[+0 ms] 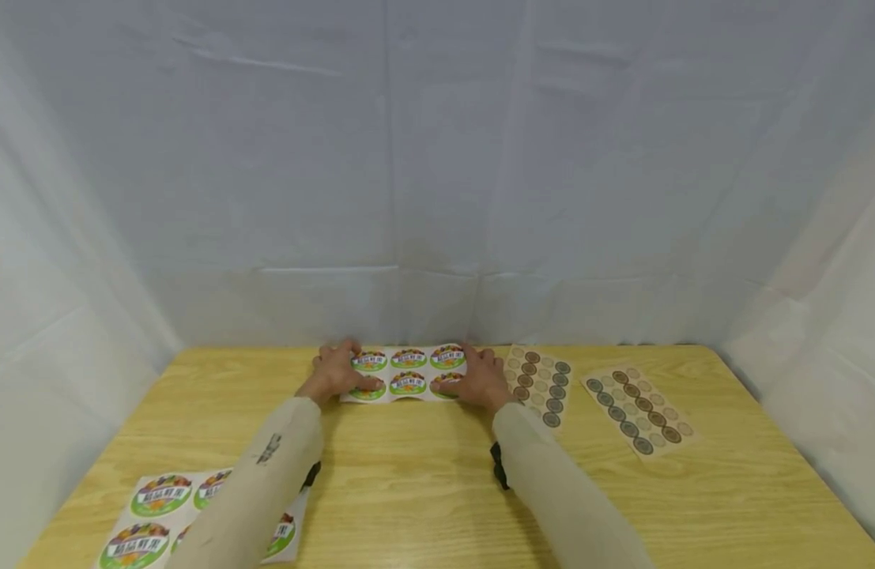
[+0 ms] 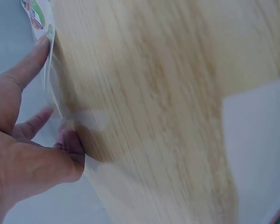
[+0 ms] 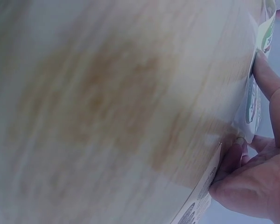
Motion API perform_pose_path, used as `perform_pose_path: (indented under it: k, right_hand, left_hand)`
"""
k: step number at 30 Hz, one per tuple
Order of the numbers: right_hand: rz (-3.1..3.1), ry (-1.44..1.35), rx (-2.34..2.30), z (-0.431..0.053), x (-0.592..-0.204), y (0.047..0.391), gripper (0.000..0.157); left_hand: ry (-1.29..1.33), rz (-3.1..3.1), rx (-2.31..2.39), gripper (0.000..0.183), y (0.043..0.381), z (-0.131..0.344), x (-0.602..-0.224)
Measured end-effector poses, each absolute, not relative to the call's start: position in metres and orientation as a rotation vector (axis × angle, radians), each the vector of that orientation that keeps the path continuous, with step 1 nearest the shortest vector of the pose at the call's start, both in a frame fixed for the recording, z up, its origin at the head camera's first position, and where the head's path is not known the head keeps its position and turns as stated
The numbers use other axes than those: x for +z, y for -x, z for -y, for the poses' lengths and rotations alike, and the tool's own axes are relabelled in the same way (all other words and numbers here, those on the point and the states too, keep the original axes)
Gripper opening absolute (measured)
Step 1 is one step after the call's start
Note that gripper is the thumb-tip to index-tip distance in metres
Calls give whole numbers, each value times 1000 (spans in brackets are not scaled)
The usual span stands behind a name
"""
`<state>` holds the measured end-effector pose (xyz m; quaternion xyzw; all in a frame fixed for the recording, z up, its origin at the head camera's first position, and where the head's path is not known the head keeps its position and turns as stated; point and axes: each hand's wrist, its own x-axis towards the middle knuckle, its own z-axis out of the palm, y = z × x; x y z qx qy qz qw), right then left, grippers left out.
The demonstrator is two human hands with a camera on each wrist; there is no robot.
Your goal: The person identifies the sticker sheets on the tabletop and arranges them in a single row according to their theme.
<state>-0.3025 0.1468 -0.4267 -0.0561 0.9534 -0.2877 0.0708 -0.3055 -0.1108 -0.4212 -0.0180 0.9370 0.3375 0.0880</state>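
Observation:
A white sheet of round fruit-label stickers (image 1: pixel 409 370) lies at the far edge of the table, its near edge bowed up between the hands. At its left end my left hand (image 1: pixel 337 371) holds it, thumb across the printed face and fingers at the side edge. My right hand (image 1: pixel 482 379) grips the opposite end the same way. In the left wrist view, the thumb presses near the sheet's edge (image 2: pixel 38 18) while other fingers bend beside it. The right wrist view has the thumb on the curved sheet (image 3: pixel 253 100), fingertips under its corner.
Right of the right hand lies a sheet of small round brown and grey stickers (image 1: pixel 540 387), with a similar sheet (image 1: pixel 639 411) farther right. A larger fruit-label sheet (image 1: pixel 160 518) is at the table's near left, partly under the left sleeve. White curtains (image 1: pixel 437 197) hang behind the wooden table (image 1: pixel 409 490).

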Motion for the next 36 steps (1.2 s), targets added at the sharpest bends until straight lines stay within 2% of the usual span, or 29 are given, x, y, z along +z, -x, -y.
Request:
perform_pose_path:
  k: [18,25,28,34,36]
  right_hand:
    - [-2888,208,-874,-147,-429,303,97]
    - [-2866,221,-999,-145,-431,306,101]
    - [-2869,265,-1080,-145,-432,307,97]
    - [-2822,346,-1285,-148,-430,307,73]
    - [-2790,350,-1339,-149,-427,307,69]
  left_hand:
    - [4,-2825,1019,79,301,107,-418]
    - [-61,-2835,1109,67,302,107,-420]
    - [-92,-2857,1134,64,302,105,-422]
    - [-122,-2898,1162,72,300,102,-423]
    - [-149,-2905,1185,72,299,102,-423]
